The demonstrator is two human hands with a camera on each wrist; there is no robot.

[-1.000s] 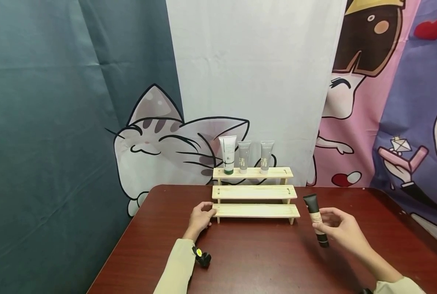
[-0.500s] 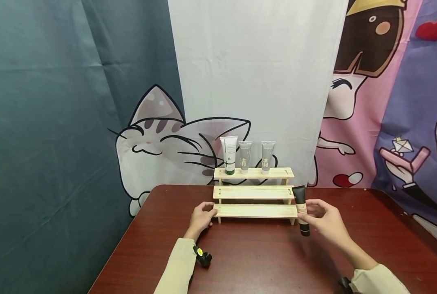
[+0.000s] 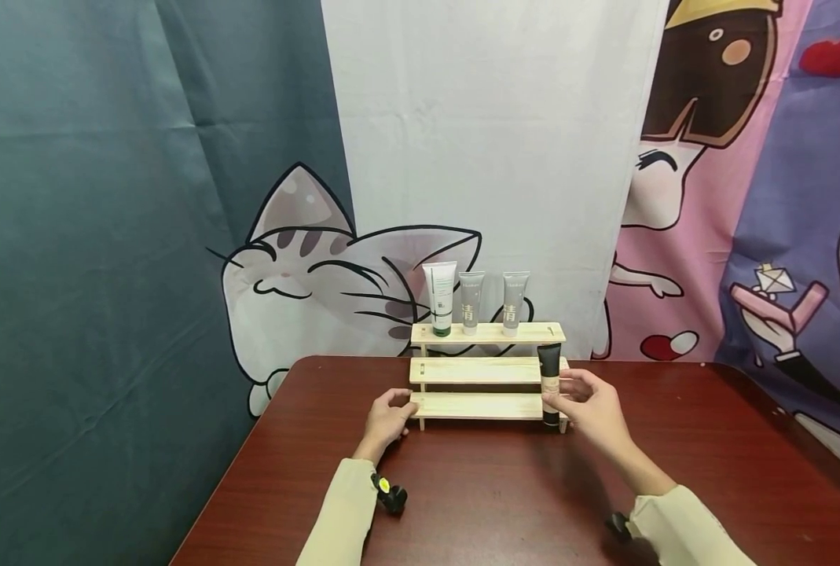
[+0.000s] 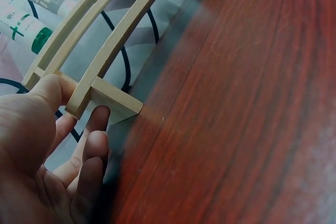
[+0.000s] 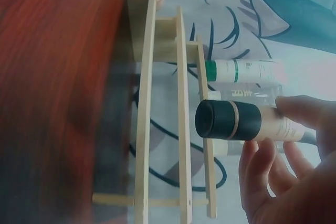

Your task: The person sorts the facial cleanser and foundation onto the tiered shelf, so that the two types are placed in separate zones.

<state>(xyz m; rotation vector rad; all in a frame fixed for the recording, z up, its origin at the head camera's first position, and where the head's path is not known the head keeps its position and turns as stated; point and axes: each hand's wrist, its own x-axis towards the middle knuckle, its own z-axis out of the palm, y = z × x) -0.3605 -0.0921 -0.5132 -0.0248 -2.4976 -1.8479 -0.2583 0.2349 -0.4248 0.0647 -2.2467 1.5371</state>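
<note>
A black tube with a beige middle band (image 3: pixel 550 384) is pinched upright, cap down, between the thumb and fingers of my right hand (image 3: pixel 595 410). In the head view it stands in front of the right end of the three-tier wooden rack (image 3: pixel 483 406). The right wrist view shows the tube's black cap (image 5: pixel 226 119) held off the rack's boards. My left hand (image 3: pixel 387 420) grips the left end of the lowest board, thumb on top and fingers below. On the top tier stand a white tube with a green cap (image 3: pixel 441 299) and two grey tubes (image 3: pixel 471 302).
The rack stands on a dark red-brown table (image 3: pixel 476 503). Behind it hangs a printed curtain (image 3: pixel 519 157) with a cartoon cat. A small black device (image 3: pixel 393 498) is strapped at the left wrist, another (image 3: pixel 619 527) at the right.
My right hand has carried the black tube leftward and a little up, from beside the rack to the front of its right end. The left hand has stayed on the rack.
</note>
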